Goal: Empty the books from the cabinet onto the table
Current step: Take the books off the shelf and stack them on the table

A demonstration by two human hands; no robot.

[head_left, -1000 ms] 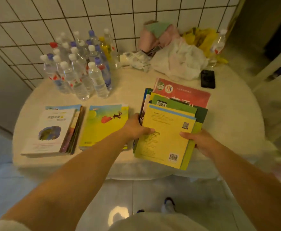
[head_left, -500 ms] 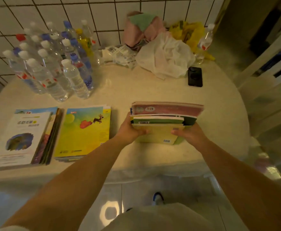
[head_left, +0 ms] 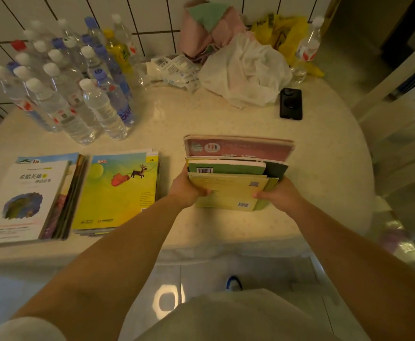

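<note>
Both hands, left (head_left: 189,190) and right (head_left: 279,196), fingers clamped on the fanned stack of thin paperback books (head_left: 236,175), are setting it onto the pale round table (head_left: 324,168); letting go comes next.

a round pale stone-look table (head_left: 324,168) stands against a wall of white tiles (head_left: 152,11) with dark grout lines. the floor (head_left: 201,279) is glossy pale tile, and a round glare of an overhead light (head_left: 168,300) reflects in it below the table's near edge. past the table's right edge stands white furniture (head_left: 403,99), possibly a slatted chair. the light is warm and dim.
</note>
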